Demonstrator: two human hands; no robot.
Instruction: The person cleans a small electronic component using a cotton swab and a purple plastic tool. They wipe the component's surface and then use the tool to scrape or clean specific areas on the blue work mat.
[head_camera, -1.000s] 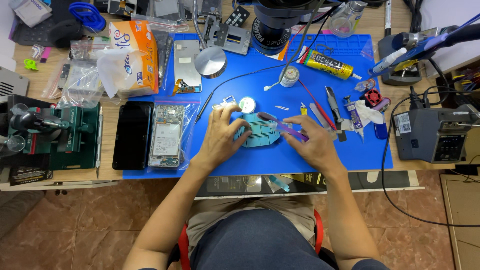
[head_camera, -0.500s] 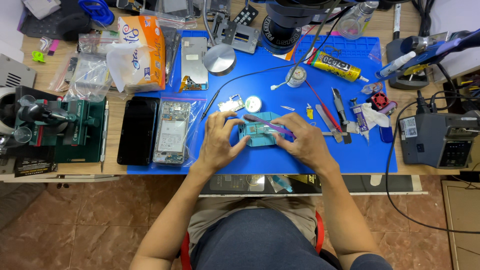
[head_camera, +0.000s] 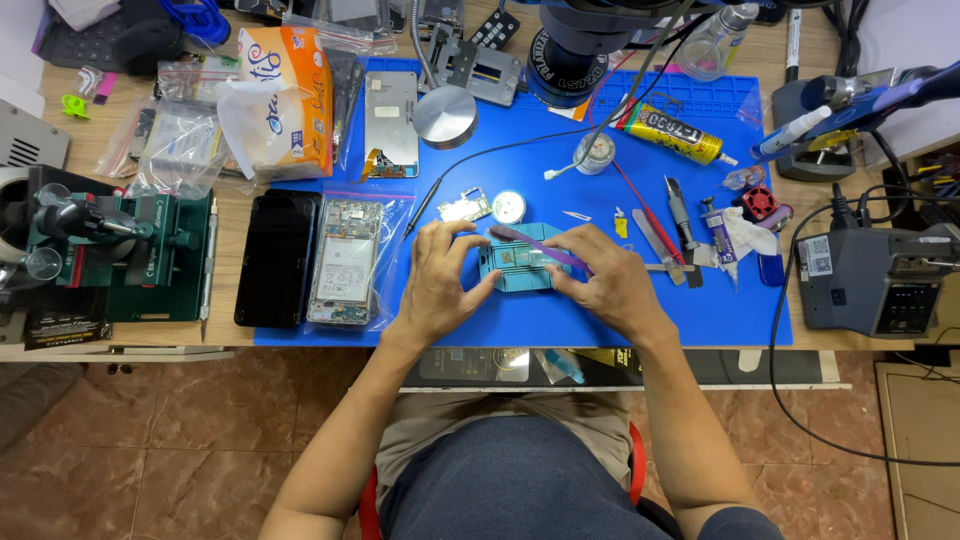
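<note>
Head view shows the left hand (head_camera: 437, 285) and right hand (head_camera: 610, 285) closer together than a second ago, both now pressed to the teal holder (head_camera: 515, 270) on the blue mat (head_camera: 520, 320). Left fingers brace its left edge; right fingers grasp a purple tool (head_camera: 535, 243) laid across its top, so the work looks steadied. Around them the tabletop (head_camera: 225, 215) carries an opened phone (head_camera: 345, 262), a black phone (head_camera: 276, 258), a yellow glue tube (head_camera: 675, 133) and a grey station (head_camera: 880, 280); brown floor tiles (head_camera: 150, 450) lie below.
</note>
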